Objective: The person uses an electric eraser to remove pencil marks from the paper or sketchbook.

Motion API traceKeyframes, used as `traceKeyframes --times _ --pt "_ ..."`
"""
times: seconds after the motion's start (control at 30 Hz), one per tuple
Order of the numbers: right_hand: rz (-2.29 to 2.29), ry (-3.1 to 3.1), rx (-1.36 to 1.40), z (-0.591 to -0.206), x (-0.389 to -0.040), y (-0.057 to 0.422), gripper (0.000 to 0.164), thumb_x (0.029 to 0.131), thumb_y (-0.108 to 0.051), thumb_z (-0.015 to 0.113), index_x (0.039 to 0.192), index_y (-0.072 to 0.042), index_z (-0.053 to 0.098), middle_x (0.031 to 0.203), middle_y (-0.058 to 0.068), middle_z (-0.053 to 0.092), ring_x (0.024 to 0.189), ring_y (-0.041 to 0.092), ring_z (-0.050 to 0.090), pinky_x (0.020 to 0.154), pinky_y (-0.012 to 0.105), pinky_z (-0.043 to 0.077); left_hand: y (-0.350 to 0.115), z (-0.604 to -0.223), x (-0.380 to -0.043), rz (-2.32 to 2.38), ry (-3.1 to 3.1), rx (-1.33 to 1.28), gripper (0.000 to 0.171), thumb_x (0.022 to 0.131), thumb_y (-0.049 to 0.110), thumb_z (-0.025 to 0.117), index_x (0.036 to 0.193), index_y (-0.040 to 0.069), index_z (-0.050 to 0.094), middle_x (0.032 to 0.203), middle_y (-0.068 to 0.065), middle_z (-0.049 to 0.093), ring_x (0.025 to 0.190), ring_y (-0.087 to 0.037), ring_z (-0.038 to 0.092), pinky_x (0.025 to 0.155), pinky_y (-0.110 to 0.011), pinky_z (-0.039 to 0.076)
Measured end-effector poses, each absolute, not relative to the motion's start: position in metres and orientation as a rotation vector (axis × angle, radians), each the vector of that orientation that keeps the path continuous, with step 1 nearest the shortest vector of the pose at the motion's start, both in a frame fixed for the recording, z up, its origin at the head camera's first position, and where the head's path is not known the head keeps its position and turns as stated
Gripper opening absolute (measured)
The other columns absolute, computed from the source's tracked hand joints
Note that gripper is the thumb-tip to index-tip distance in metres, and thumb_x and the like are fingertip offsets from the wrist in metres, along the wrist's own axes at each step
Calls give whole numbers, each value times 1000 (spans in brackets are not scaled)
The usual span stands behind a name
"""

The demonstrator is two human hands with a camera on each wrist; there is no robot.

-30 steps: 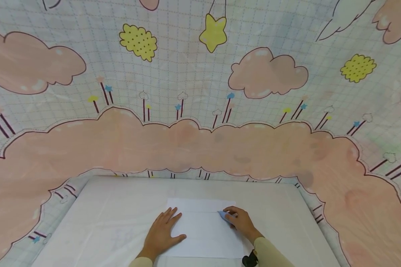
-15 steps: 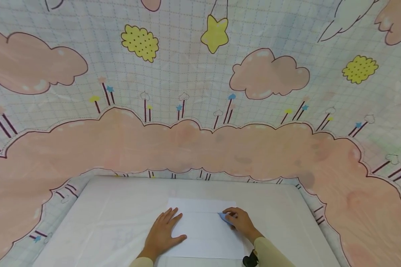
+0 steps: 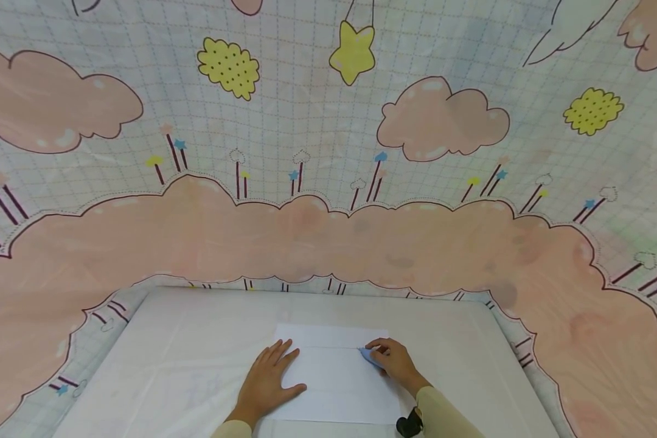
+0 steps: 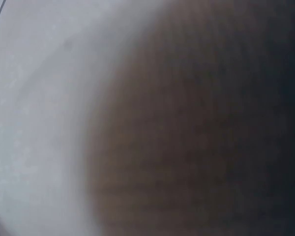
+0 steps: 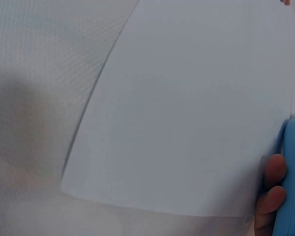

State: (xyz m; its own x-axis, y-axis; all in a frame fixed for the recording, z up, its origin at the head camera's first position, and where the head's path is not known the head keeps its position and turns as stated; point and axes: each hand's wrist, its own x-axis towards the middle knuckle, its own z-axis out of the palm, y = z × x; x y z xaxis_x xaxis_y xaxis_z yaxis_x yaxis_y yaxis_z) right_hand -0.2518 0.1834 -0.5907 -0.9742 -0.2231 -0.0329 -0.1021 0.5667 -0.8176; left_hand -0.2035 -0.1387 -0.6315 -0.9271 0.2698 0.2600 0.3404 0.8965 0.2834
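Observation:
A white sheet of paper [image 3: 339, 383] lies on the white-covered table, with a thin straight line running across its upper part. My left hand [image 3: 265, 380] rests flat on the sheet's left edge, fingers and thumb spread. Blurred skin fills most of the left wrist view. On the right side of the paper, my right hand [image 3: 396, 365] grips a blue, thick-bodied, pen-like tool [image 5: 293, 177] with a small pointed tip. That tip sits right at the thin line. Two fingertips [image 5: 275, 169] show against the tool's side in the right wrist view; the palm is out of sight.
The white tabletop [image 3: 159, 359] stretches to both sides of the paper. A patterned cloth [image 3: 328, 243] with clouds and stars spreads behind and around the table. A dark round object [image 3: 409, 424] is by the right sleeve.

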Motion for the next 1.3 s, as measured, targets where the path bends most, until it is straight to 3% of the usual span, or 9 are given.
traceKeyframes --times 1.3 --pt "-1354 2664 -267 -585 -256 183 17 90 -10 65 103 -6 74 88 5 60 48 9 50 46 22 48 -138 -628 -203 -526 -2883 -458 80 79 74 60 139 21 57 153 -1 45 143 -27 37 118 -50 28"
